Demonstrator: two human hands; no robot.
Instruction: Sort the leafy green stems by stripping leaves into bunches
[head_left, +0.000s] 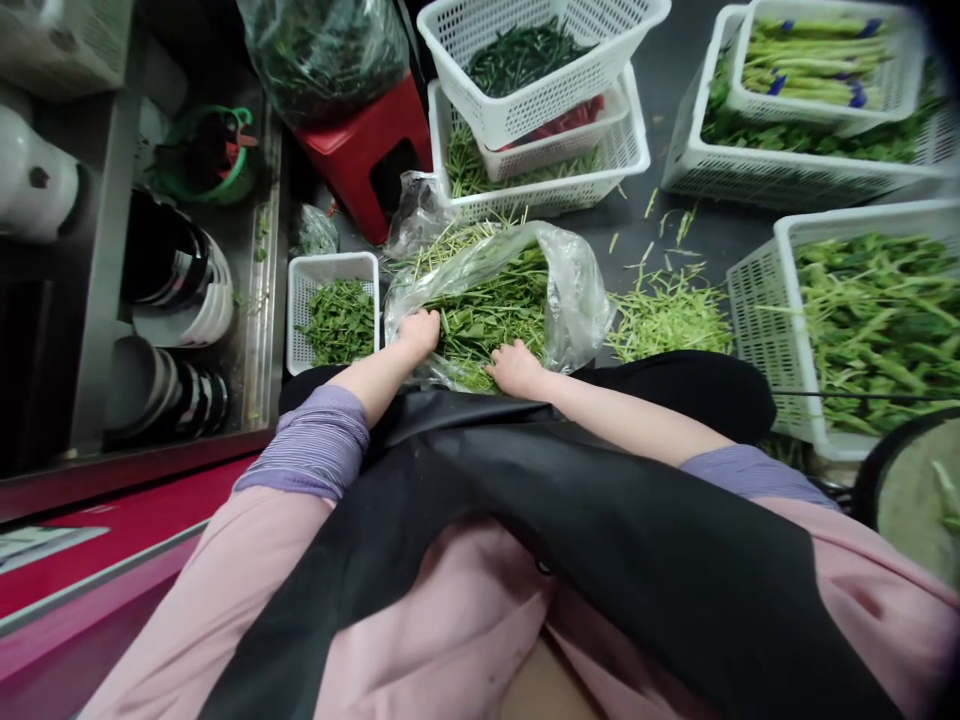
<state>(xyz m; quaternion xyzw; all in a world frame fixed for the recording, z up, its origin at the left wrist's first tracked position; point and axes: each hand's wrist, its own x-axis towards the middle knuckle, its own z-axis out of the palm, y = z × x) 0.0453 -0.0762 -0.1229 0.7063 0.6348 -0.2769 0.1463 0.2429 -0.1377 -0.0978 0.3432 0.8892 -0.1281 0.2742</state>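
Note:
A clear plastic bag [574,285] full of long-stemmed leafy greens [487,315] lies open on the floor before me. My left hand [420,333] is closed at the bag's left rim, fingers curled over the plastic; whether stems are also in its grasp is hidden. Over the near right part of the greens rests my right hand [516,368], its fingers a little apart and touching the leaves. Left of the bag stands a small white basket [295,315] of picked leaves [339,320]. On the floor to the right is a heap of pale green stems [671,318].
White crates [536,205] of vegetables are stacked behind the bag. More crates [784,165] stand at the back right, with a large crate [799,330] of greens nearer. A red stool [360,165] bears a bagged bundle. Steel shelving [259,300] with bowls lines the left.

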